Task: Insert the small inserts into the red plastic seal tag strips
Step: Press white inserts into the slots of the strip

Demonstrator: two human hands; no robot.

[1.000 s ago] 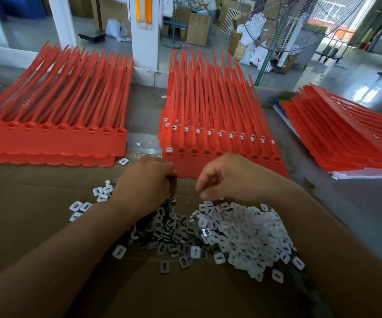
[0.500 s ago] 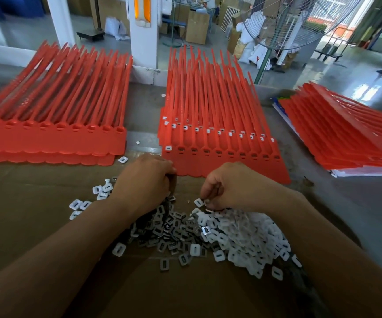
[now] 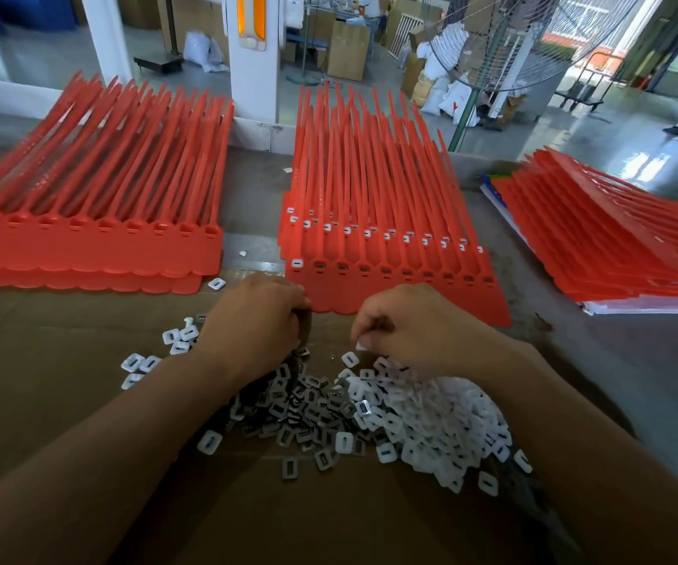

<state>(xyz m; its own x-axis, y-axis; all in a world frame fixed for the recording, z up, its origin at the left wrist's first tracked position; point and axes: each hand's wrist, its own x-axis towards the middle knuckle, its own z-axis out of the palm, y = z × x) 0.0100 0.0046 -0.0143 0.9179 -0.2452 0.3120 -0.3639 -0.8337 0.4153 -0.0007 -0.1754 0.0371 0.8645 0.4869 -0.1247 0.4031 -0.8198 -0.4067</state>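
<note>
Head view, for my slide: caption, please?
Right hand pinches a white insert, left hand in the pile, before red strips.

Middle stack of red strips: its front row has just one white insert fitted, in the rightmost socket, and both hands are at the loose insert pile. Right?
Not quite. The head view shows that one white insert in the leftmost socket, not the rightmost, of the front row of the middle stack. The left hand and right hand are both at the loose insert pile, as you said.
</note>
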